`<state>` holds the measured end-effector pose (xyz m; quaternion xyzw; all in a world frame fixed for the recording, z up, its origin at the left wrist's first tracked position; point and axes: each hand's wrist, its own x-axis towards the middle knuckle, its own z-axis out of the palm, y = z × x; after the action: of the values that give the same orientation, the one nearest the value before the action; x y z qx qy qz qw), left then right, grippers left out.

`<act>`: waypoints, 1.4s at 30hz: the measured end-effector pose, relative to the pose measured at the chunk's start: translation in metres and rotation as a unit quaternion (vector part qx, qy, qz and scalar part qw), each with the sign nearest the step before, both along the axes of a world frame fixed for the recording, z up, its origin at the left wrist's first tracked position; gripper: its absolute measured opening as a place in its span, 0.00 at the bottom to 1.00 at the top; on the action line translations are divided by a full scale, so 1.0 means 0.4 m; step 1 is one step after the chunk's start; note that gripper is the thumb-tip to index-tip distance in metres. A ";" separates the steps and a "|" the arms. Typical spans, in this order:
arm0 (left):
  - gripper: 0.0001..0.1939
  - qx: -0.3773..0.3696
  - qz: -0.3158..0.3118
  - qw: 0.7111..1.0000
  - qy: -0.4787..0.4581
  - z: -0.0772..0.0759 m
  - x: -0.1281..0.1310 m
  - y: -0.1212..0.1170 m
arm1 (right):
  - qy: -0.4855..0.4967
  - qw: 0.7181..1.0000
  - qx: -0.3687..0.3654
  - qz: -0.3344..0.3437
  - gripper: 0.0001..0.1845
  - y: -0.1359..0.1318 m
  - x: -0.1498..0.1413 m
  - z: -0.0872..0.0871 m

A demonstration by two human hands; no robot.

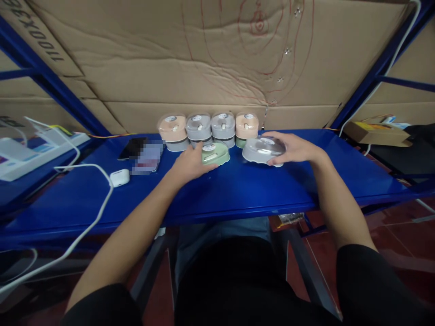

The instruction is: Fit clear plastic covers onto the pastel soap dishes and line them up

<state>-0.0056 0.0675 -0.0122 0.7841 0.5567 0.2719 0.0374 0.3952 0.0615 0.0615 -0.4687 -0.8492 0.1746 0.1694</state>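
My left hand [190, 164] is closed round the left side of a green oval box with a clear lid [217, 155], which rests on or just above the blue table. A round white sticker shows on its lid. Farther right, my right hand [296, 147] grips a grey oval box with a clear lid [260, 150] by its right side, thumb toward me. Just behind both stands a row of similar boxes, stacked in twos: a peach box [172, 128] at the left, grey boxes [199, 127] in the middle and another peach box [247, 125] at the right end.
Left on the blue table [238, 194] lie a dark phone [131, 148], a partly blurred flat object [147, 156] and a white earbud case [120, 178]. A white cable [98, 217] runs past them. A power strip [41, 156] sits far left; cardboard [146, 59] walls the back.
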 end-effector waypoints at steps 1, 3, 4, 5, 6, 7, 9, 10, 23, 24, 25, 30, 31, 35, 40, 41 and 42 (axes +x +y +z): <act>0.46 -0.010 -0.016 1.000 -0.004 -0.001 0.010 -0.003 | 0.018 1.000 0.019 -0.007 0.57 0.000 0.002 0.002; 0.49 -0.033 -0.073 0.997 -0.016 0.009 0.048 -0.021 | 0.053 0.997 0.062 0.014 0.58 0.000 -0.002 0.000; 0.51 -0.051 -0.115 0.992 -0.023 0.018 0.072 -0.034 | 0.067 0.994 0.078 0.039 0.58 -0.001 -0.007 -0.003; 0.53 -0.073 -0.161 0.984 -0.033 0.026 0.096 -0.047 | 0.077 0.991 0.088 0.066 0.59 -0.003 -0.015 -0.006; 0.54 -0.092 -0.195 0.975 -0.050 0.033 0.120 -0.060 | 0.082 0.988 0.093 0.091 0.60 -0.006 -0.024 -0.009; 0.57 -0.109 -0.214 0.968 -0.071 0.036 0.141 -0.072 | 0.084 0.986 0.095 0.110 0.60 -0.009 -0.033 -0.011; 0.63 -0.131 -0.214 0.960 -0.120 0.031 0.172 -0.087 | 0.076 0.983 0.097 0.136 0.59 -0.018 -0.052 -0.016; 0.66 -0.134 -0.206 0.959 -0.142 0.023 0.183 -0.091 | 0.068 0.982 0.101 0.143 0.58 -0.022 -0.059 -0.018; 0.68 -0.093 -0.230 0.949 -0.194 -0.045 0.215 -0.066 | 0.085 0.977 0.180 0.077 0.60 -0.070 -0.066 -0.097; 0.68 -0.103 -0.235 0.948 -0.188 -0.044 0.215 -0.068 | 0.083 0.978 0.182 0.066 0.59 -0.084 -0.051 -0.100; 0.67 -0.115 -0.236 0.948 -0.180 -0.043 0.213 -0.071 | 0.078 0.979 0.183 0.050 0.58 -0.097 -0.031 -0.102; 0.61 -0.135 -0.222 0.955 -0.142 -0.031 0.204 -0.079 | 0.038 0.968 0.200 -0.146 0.57 -0.099 0.112 -0.115; 0.61 -0.136 -0.222 0.956 -0.132 -0.029 0.203 -0.080 | 0.027 0.958 0.201 -0.204 0.57 -0.082 0.134 -0.114; 0.59 -0.133 -0.230 0.959 -0.093 -0.024 0.201 -0.078 | -0.012 0.912 0.159 -0.378 0.57 0.027 0.152 -0.091; 0.57 -0.132 -0.230 0.962 -0.064 -0.022 0.197 -0.079 | -0.010 0.903 0.096 -0.419 0.59 0.146 0.047 -0.046; 0.57 -0.133 -0.228 0.963 -0.059 -0.022 0.196 -0.079 | -0.007 0.905 0.087 -0.416 0.58 0.159 0.023 -0.040; 0.57 -0.133 -0.226 0.963 -0.054 -0.022 0.195 -0.079 | -0.001 0.907 0.078 -0.414 0.55 0.170 -0.001 -0.036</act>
<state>0.0723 0.0359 -0.0210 0.8619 0.3929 0.2214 0.2318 0.3947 0.1294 0.0470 -0.7636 -0.5901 0.0212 0.2614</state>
